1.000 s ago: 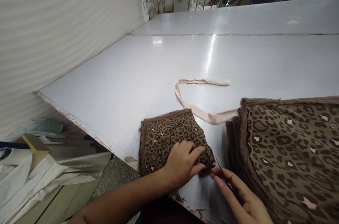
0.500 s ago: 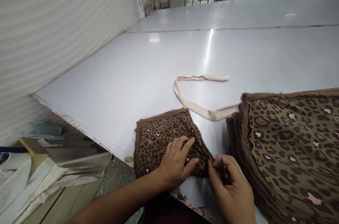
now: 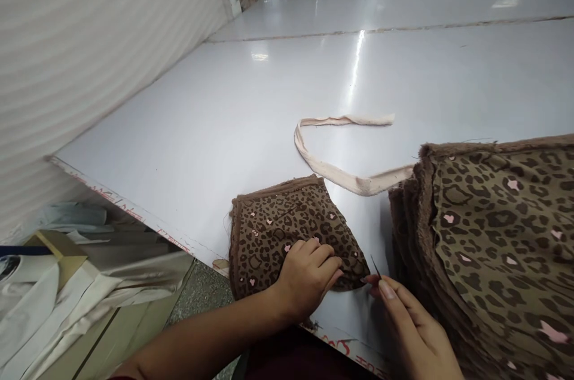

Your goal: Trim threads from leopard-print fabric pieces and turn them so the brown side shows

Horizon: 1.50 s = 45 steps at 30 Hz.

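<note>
A small stack of brown leopard-print fabric pieces (image 3: 264,230) with pink spots lies at the near table edge. My left hand (image 3: 309,275) rests on it with curled fingers, gripping the cloth near its lower edge. In my right hand (image 3: 412,320) is a thin, pointed dark metal tool (image 3: 375,267), its tip standing up by the stack's right corner. The rest of the tool is hidden by the fingers, so its kind is unclear. My right fingertips are at that corner; whether they touch the cloth I cannot tell.
A taller stack of leopard-print fabric (image 3: 502,236) stands at the right. From beneath it a pale cloth strip (image 3: 329,173) curves over the white table (image 3: 215,111). A large white padded roll (image 3: 112,27) rises at the left. Pale fabric and a cardboard piece (image 3: 63,254) lie below the table.
The stack's folded-up right side now lies flat. My left fingers have curled in, and my right hand has shifted slightly right and down with the tool. The view has tilted a little downward.
</note>
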{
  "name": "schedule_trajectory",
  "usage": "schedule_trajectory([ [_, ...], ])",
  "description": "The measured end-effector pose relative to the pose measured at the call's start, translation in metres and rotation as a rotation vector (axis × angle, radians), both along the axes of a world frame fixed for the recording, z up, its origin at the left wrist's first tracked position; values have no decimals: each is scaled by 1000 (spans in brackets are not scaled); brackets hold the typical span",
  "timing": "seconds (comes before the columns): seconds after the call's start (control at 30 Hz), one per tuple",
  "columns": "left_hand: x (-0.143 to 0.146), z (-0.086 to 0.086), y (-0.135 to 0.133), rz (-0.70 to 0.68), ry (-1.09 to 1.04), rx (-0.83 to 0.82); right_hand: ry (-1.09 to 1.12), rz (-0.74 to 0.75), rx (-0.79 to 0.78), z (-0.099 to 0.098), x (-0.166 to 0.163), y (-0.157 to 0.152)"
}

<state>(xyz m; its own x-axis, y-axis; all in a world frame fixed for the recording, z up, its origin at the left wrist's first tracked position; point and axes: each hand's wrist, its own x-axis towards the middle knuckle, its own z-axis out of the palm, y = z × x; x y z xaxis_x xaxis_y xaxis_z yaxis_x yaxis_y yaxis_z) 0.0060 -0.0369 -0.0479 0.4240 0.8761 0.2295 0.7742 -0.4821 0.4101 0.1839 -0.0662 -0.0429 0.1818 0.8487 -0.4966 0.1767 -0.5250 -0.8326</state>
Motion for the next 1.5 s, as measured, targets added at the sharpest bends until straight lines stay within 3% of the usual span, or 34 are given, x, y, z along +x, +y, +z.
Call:
schedule_trajectory([
  [0.23, -4, 11, 5, 97, -307, -212, 306, 89, -123, 20, -8, -8],
  [0.37, -4, 16, 8, 97, -214, -273, 358, 102, -143, 27, -15, -9],
  [0.63, 1, 18, 23, 134, -81, -366, 360, 140, -144, 19, -13, -12],
  [0.83, 4, 17, 27, 71, 134, -290, 353, 141, -126, 15, -14, -8],
  [1.07, -4, 19, 19, 65, -251, -258, 332, 142, -100, 23, -19, -4],
  [1.33, 7, 15, 12, 167, 20, -336, 271, 107, -72, 2, -20, 5],
  [1.5, 16, 20, 15, 153, 213, -329, 247, 89, -89, 4, -22, 7],
])
